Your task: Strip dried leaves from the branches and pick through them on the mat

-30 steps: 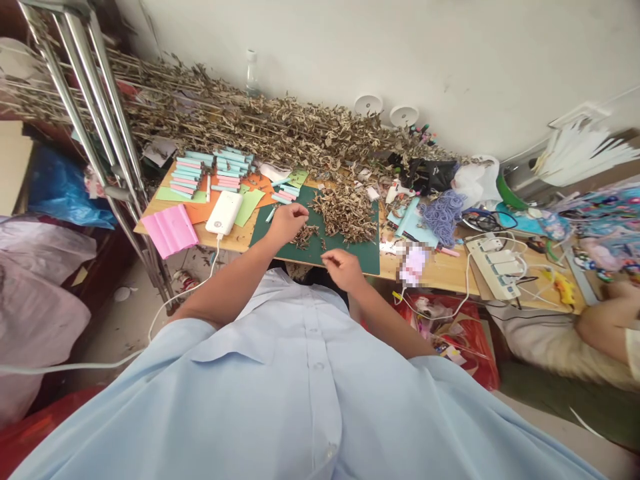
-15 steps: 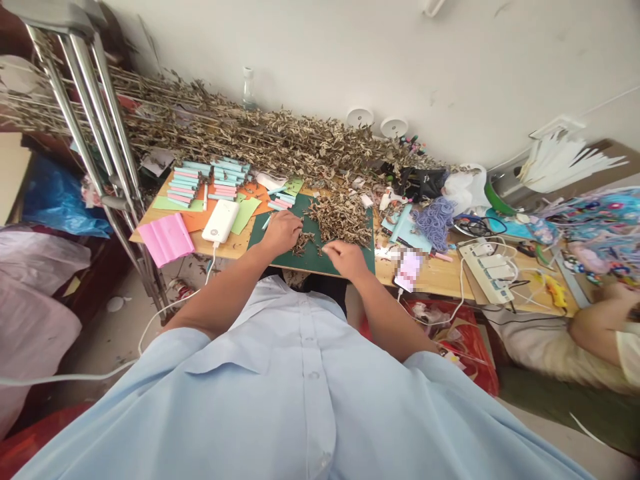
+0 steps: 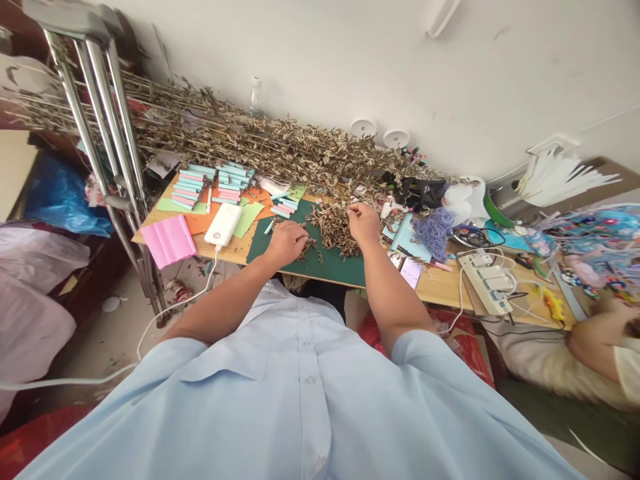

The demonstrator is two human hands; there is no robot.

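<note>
My left hand (image 3: 287, 244) rests low over the green cutting mat (image 3: 340, 270), fingers curled inward beside a small scatter of dried leaves. What its fingertips hold, if anything, is hidden. At the right edge of the main heap of dried leaves (image 3: 334, 229), my right hand (image 3: 365, 224) is closed in a pinch, with leaf bits at its fingertips. A pale blue paper tube (image 3: 269, 227) lies on the mat just beyond my left hand.
Stacked pink and blue paper tubes (image 3: 233, 177), a white power bank (image 3: 223, 224) and pink paper (image 3: 169, 241) lie leftward. Dried stalks (image 3: 280, 140) line the wall. Rightward are a phone (image 3: 411, 272), purple yarn (image 3: 434, 227), a power strip (image 3: 485, 283) and another person's arm (image 3: 600, 333). Crutches (image 3: 107, 127) stand left.
My right hand has moved forward and right, from the mat's near edge to the right side of the leaf heap. My left hand stays nearly in place. The view has shifted slightly.
</note>
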